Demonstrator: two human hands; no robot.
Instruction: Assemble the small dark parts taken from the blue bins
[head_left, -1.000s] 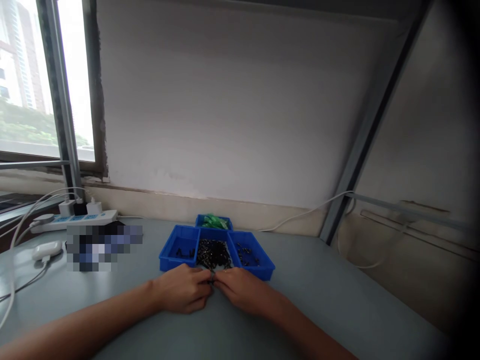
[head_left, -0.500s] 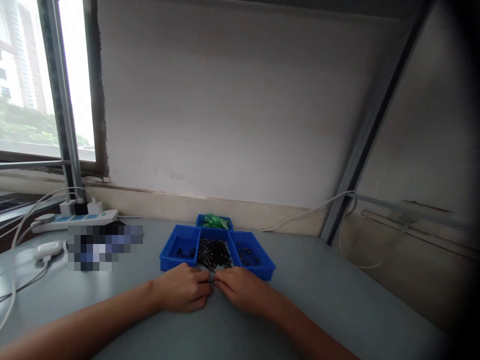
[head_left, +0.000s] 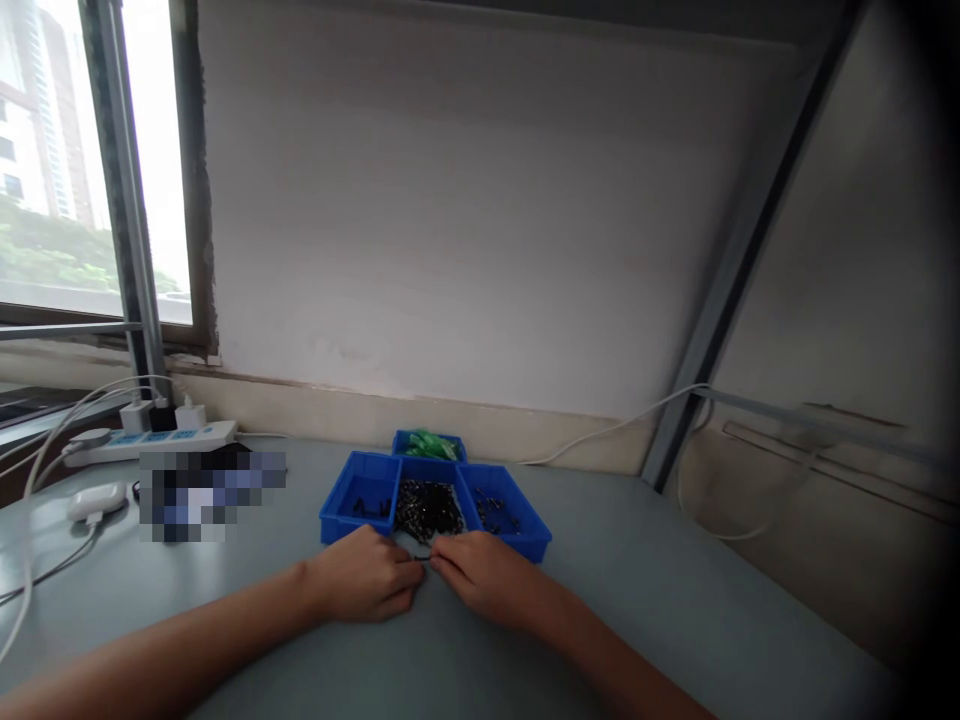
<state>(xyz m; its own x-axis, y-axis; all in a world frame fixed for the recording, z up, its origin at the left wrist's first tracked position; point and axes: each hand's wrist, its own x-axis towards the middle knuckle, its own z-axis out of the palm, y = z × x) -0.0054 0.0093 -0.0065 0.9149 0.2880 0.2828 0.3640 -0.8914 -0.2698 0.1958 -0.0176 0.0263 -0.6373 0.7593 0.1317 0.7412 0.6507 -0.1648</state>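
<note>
My left hand (head_left: 371,575) and my right hand (head_left: 480,575) meet just in front of the blue bins, fingertips pinched close together. Between them runs a small thin dark rod-like piece (head_left: 423,558), too small to name more exactly; both hands grip it. Right behind the fingers, the middle blue bin (head_left: 427,468) holds a heap of small dark and shiny metal parts (head_left: 429,508). A few dark pieces lie in the left blue bin (head_left: 356,470). Several small metal pins or screws lie in the right blue bin (head_left: 517,495).
At the back stands a small blue bin with green plastic (head_left: 427,443) in it. To the left are a white power strip (head_left: 165,440) with plugs, a white charger (head_left: 97,500), cables and a blurred-out item (head_left: 210,490). A metal post (head_left: 750,250) rises at the right.
The fingertips have drawn slightly apart, and more of the thin dark piece shows between them. The bins and the other things stay where they were.
</note>
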